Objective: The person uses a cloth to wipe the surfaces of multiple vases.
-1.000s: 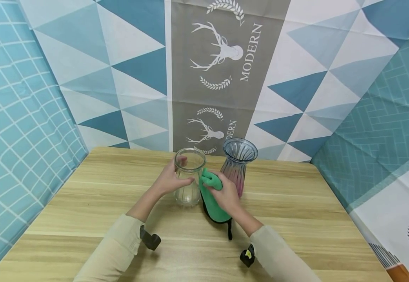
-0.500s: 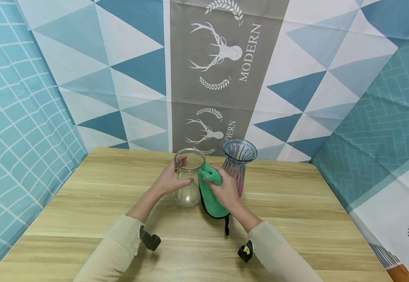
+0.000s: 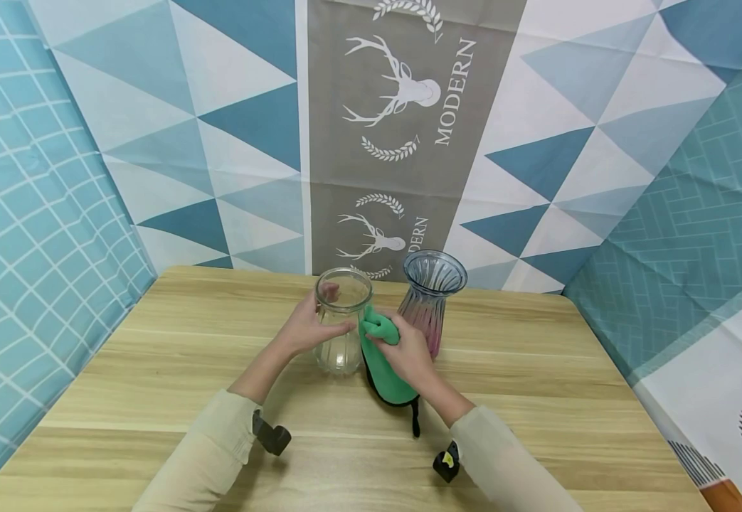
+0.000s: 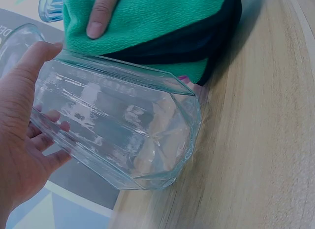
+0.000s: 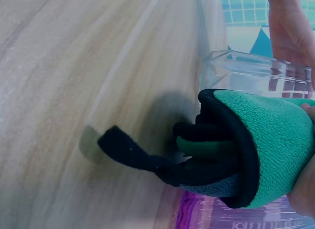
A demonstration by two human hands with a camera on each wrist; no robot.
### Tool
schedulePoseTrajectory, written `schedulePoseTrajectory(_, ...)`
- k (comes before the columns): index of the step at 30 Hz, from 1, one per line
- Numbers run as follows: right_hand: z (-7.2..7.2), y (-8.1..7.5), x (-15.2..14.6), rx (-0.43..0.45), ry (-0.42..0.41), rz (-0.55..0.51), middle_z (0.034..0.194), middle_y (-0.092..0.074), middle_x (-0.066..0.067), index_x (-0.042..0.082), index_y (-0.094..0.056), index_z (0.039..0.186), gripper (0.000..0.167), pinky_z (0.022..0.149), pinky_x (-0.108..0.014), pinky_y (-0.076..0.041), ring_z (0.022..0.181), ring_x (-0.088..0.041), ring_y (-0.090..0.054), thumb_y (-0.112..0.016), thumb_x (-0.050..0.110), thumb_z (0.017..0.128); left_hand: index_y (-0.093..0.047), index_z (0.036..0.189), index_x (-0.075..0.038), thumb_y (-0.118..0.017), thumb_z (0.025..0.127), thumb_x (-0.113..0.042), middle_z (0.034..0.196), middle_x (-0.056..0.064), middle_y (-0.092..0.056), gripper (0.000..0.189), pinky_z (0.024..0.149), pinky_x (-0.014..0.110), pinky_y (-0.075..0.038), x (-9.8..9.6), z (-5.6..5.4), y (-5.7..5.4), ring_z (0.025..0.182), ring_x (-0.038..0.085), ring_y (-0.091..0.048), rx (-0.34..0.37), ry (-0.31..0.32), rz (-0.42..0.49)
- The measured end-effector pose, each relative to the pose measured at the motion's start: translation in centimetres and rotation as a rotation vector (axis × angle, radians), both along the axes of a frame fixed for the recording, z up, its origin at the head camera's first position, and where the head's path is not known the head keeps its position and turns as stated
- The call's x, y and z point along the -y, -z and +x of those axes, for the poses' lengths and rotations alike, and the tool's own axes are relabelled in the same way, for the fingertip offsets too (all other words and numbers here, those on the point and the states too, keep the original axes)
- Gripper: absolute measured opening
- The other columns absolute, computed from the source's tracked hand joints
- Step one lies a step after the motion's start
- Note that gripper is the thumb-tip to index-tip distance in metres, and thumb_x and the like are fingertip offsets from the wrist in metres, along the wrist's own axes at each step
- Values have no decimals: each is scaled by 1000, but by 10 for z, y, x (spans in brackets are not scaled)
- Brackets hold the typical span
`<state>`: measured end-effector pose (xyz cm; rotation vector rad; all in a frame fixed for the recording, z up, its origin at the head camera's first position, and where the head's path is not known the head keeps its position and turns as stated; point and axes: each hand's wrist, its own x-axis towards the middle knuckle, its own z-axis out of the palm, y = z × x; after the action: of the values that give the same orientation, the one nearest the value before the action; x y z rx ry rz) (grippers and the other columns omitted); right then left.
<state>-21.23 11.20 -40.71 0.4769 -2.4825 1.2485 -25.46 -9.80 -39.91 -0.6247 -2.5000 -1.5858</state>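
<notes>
My left hand [image 3: 307, 327] grips a clear glass vase [image 4: 118, 115] around its upper body, thumb on the near side and fingers behind. The vase has faceted sides and a round rim. My right hand [image 3: 411, 352] pinches a bunched green cloth [image 3: 391, 377] with black edging and a black strap loop. In the left wrist view the cloth lies along the side of the clear vase. Just behind the right hand stands a second vase [image 3: 435, 274], blue-grey at its flared top and pink toward the base. The right hand and cloth partly hide its lower part.
Both vases are near the back of a wooden table [image 3: 217, 377]. Behind it hangs a patterned backdrop [image 3: 249, 163]. Each forearm carries a black wrist camera, the left one [image 3: 271, 434] and the right one [image 3: 447, 462], low over the tabletop.
The right hand and cloth shift slightly up, then back down along the clear vase's side. The left hand and both vases stay in place.
</notes>
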Motion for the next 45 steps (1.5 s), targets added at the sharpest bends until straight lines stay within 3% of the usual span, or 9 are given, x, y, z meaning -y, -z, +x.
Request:
schedulePoseTrajectory(5,1,3,-1,57,13,37,112,-68,-8,15,-61,119,39,77,-36,-53,97,-24,-65,-72,21,82,-38,133,-5,-81,71,-28,129,20,-52,78,106,52,-36,0,0,-1,123,33,-49,2,-4,11)
schedulePoseTrajectory(11,2,4,-3,45,4,66,112,-68,-7,14,-61,120,41,78,-36,-52,96,-23,-65,-73,20,82,-38,130,-3,-80,72,-22,129,20,-51,74,107,53,-36,0,1,-1,123,34,-49,-7,13,33)
schedulePoseTrajectory(22,-3,-6,-2,-102,-2,-43,111,-68,-10,12,-61,118,39,82,-40,-54,100,-25,-65,-73,17,81,-40,129,-1,-78,73,-16,131,20,-51,69,109,52,-33,0,0,-2,126,34,-47,-7,31,31)
schedulePoseTrajectory(27,-3,-12,1,-102,-8,-65,108,-69,-9,12,-62,117,39,78,-37,-54,94,-22,-66,-73,19,81,-39,130,3,-77,74,-9,131,25,-50,69,110,52,-32,0,4,-7,125,38,-45,2,59,48)
schedulePoseTrajectory(37,-3,-10,2,-66,-17,-31,108,-69,-9,11,-61,118,40,76,-34,-54,93,-21,-66,-73,19,81,-42,130,-7,-82,71,-29,129,16,-53,74,106,53,-36,1,2,-2,123,32,-47,14,21,17)
schedulePoseTrajectory(45,-1,0,0,7,-23,61,114,-68,-8,13,-60,121,41,78,-36,-54,97,-23,-66,-72,20,82,-43,129,-7,-82,71,-30,129,20,-53,74,106,51,-37,1,1,0,122,34,-49,14,5,9)
